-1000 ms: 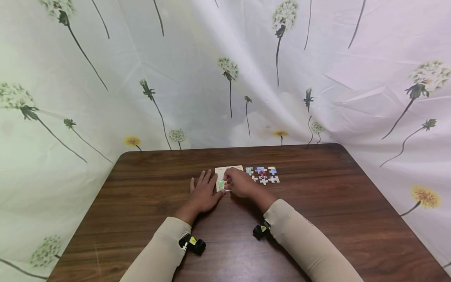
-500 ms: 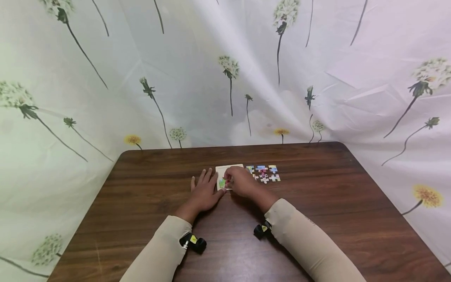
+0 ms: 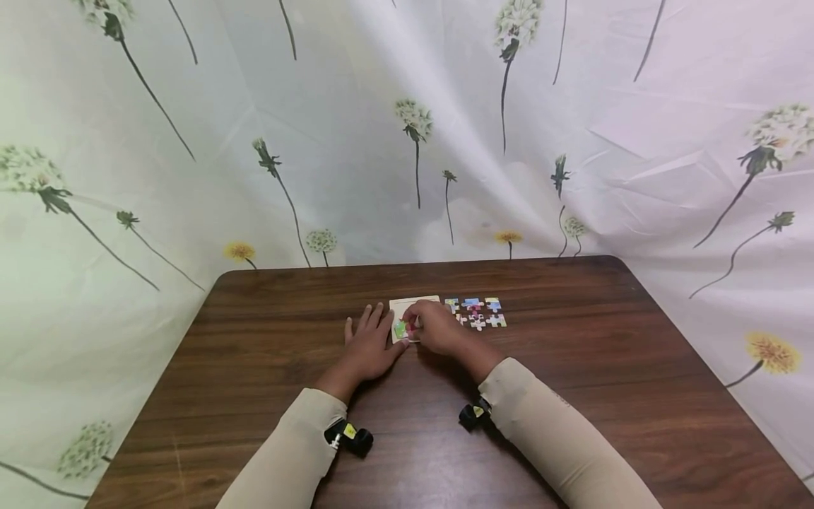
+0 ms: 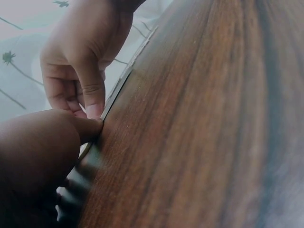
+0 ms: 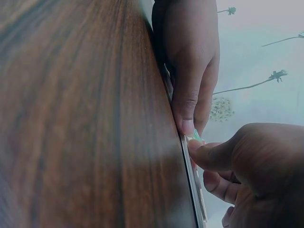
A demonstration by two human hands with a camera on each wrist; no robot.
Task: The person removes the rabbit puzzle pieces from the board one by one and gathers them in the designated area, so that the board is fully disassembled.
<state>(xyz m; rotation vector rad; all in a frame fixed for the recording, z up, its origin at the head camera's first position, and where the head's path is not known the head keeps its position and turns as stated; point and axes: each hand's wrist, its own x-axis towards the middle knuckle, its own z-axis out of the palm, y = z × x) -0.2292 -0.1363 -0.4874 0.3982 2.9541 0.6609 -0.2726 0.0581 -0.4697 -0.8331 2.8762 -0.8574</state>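
Observation:
A small pale puzzle board (image 3: 415, 302) lies on the table, partly covered by both hands. My left hand (image 3: 367, 351) rests at its left side with fingers spread, and the thumb touches the front edge. A green puzzle piece (image 3: 400, 330) sits in the board's lower left corner. Beside that piece, my right hand (image 3: 437, 329) has thumb and fingers curled together, pinching a reddish puzzle piece (image 3: 410, 330) low over the board. The right wrist view has the right thumb (image 5: 209, 154) close beside the left thumb (image 5: 186, 114), at the board's edge.
Right of the board, several loose puzzle pieces (image 3: 477, 314) lie in two rows. They rest on a dark brown wooden table (image 3: 280, 318). A white curtain (image 3: 356, 141) printed with dandelions hangs behind the table.
My right fingers have shifted very slightly over the pieces, and more of the green piece shows. The left hand has stayed in place.

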